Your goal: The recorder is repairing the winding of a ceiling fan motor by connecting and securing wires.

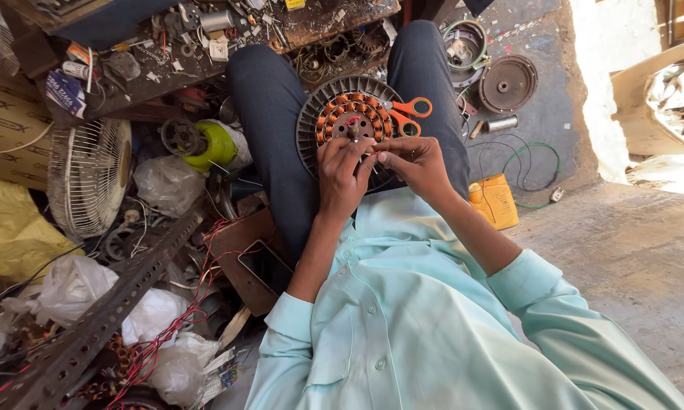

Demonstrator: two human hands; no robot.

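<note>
I judge I'm mid-winding: my left hand (344,173) steadies the motor stator (347,120) in my lap, my right hand (411,161) grip pinches a fine wire together, needing careful threading next.

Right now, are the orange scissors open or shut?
Shut, it seems. The orange scissors lie on the round motor part, their two handle loops close together; the blades are hidden.

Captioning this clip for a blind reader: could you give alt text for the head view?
Both hands, the left hand and right hand, work at a round motor stator with copper coils resting on the person's lap, orange-handled scissors lying on it. A cluttered workshop floor surrounds them.
</note>
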